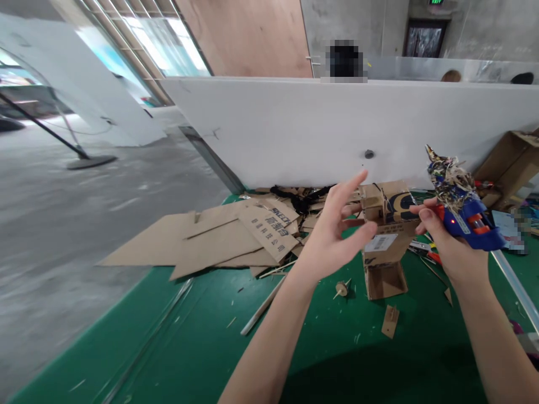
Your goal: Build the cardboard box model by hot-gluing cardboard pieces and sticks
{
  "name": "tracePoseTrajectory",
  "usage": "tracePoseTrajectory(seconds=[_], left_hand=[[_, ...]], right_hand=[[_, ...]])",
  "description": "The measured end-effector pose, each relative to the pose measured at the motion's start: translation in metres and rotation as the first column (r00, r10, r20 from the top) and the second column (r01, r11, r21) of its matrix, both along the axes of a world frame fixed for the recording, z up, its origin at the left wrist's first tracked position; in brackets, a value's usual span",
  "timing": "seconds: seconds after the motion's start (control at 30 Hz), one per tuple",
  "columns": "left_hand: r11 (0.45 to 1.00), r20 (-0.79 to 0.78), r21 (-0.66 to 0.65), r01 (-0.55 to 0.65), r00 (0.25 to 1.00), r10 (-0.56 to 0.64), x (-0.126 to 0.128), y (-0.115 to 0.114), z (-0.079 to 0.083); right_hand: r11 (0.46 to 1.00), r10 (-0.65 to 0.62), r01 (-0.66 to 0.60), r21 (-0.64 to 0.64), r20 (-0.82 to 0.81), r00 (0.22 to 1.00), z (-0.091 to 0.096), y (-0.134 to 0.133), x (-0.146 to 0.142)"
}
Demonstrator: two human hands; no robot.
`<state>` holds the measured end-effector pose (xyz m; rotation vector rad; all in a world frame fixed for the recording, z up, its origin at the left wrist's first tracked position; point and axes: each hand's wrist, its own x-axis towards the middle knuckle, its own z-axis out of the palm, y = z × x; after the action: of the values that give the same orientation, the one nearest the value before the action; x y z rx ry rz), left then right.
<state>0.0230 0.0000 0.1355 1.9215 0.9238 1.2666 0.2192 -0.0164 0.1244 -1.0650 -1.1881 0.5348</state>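
Note:
My right hand is wrapped round a blue glue gun with an orange trigger and a lit red light. Its nozzle points up and away, and tangled strands of dried glue and scraps cover the front. My left hand is raised with fingers apart, holding nothing, just left of a cardboard box structure. This structure stands on the green table, with a white label and an open compartment at its base. Before it lie a small cardboard wheel on a stick and a small cardboard piece.
Flat cardboard sheets are piled at the left back, overhanging the table edge. A white partition closes off the far side. Red-handled pliers lie behind my right hand. A larger cardboard box stands at the far right. People's heads show beyond the partition.

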Motion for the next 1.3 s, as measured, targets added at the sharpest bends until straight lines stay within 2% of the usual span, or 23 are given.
tracePoseTrajectory(seconds=[0.1,0.17,0.5,0.7,0.93,1.13,1.2,1.3], left_hand=[[0.997,-0.151,0.073,0.018,0.988,-0.007,0.002,-0.003,-0.001],[0.995,-0.191,0.104,0.01,0.981,0.01,0.004,-0.003,-0.002],[0.988,-0.184,0.151,-0.036,0.981,0.063,0.011,-0.004,-0.006],[0.992,-0.033,0.115,-0.047,0.998,0.051,0.008,-0.004,-0.011],[0.958,0.088,0.226,-0.174,0.984,0.158,0.01,0.009,-0.02],[0.947,0.126,0.236,-0.219,0.973,0.194,0.018,0.006,-0.022],[0.948,0.184,0.203,-0.245,0.96,0.209,0.02,0.005,-0.024],[0.973,0.34,0.022,-0.23,0.917,0.209,0.016,0.012,-0.033]], right_hand=[[1.0,0.015,-0.015,-0.003,0.008,1.0,0.0,0.001,0.001],[1.0,0.013,-0.013,-0.001,0.001,1.0,0.0,0.002,0.001],[1.0,0.024,-0.024,0.01,-0.026,0.999,0.0,0.003,0.001],[0.998,0.044,-0.044,0.04,-0.006,0.999,0.0,0.003,0.001],[0.998,0.051,-0.051,0.047,-0.006,0.999,-0.001,0.004,0.001],[0.994,0.084,-0.086,0.073,0.025,0.996,-0.008,0.01,0.009],[0.99,0.111,-0.113,0.088,0.025,0.993,-0.01,0.012,0.011],[0.987,0.134,-0.133,0.086,-0.001,0.991,-0.012,0.013,0.013]])
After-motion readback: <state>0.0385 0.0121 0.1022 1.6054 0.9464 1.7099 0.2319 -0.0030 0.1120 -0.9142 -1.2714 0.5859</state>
